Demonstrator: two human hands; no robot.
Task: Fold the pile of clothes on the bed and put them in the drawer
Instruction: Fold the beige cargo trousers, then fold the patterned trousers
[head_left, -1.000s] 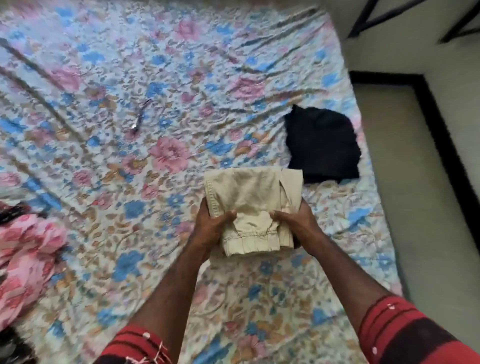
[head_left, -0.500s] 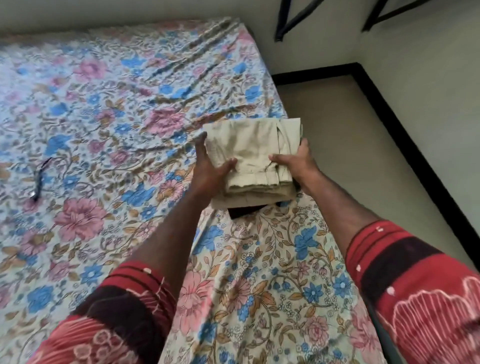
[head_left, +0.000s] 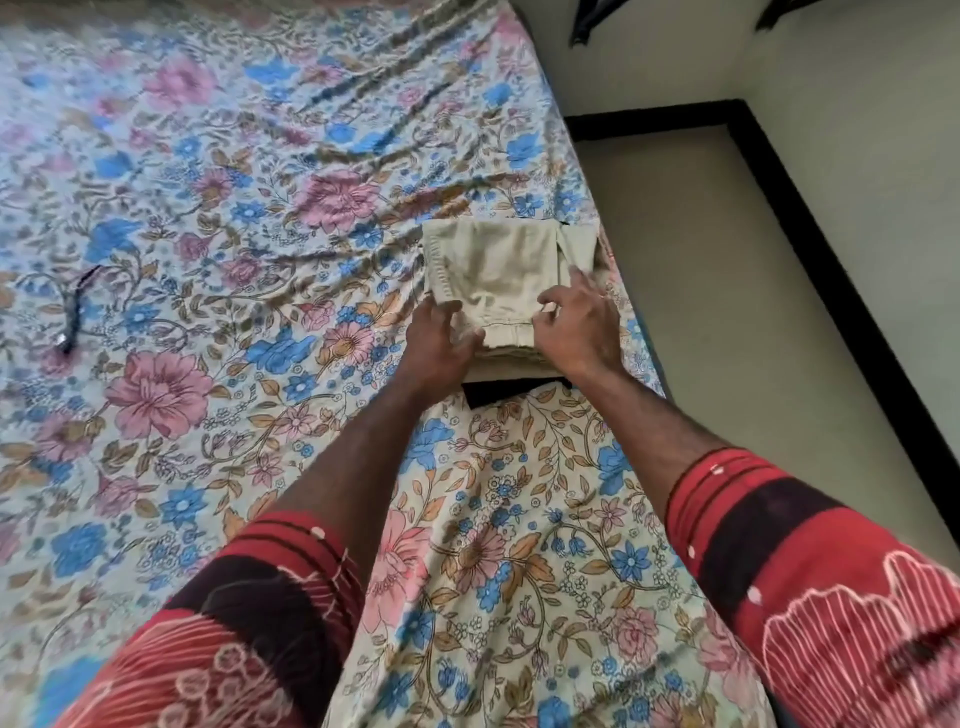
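Hands first: left hand sits at the lower-left corner of the folded beige trousers, fingers spread and only loosely bent, fingertips touching or just off the cloth edge, not clamped on anything. Right hand is at the lower-right corner, fingers splayed and relaxed over the top layer, thumb toward the middle; looks released, not pinching, though contact under the palm is hard to confirm from this angle. Trousers are a squared stack right of frame centre, near the right edge of the bed, lying flat on top of a folded dark garment of which only a strip shows below the stack and a small corner at its upper right. Floral bedsheet in pink, blue and tan covers the bed, wrinkled toward the top of the frame. A dark cord-like item lies on the sheet at mid left, well apart from the stack; too blurred to identify. Red patterned sleeves fill the lower corners. Beige floor with black skirting runs down the right side. No drawer or other container in view.
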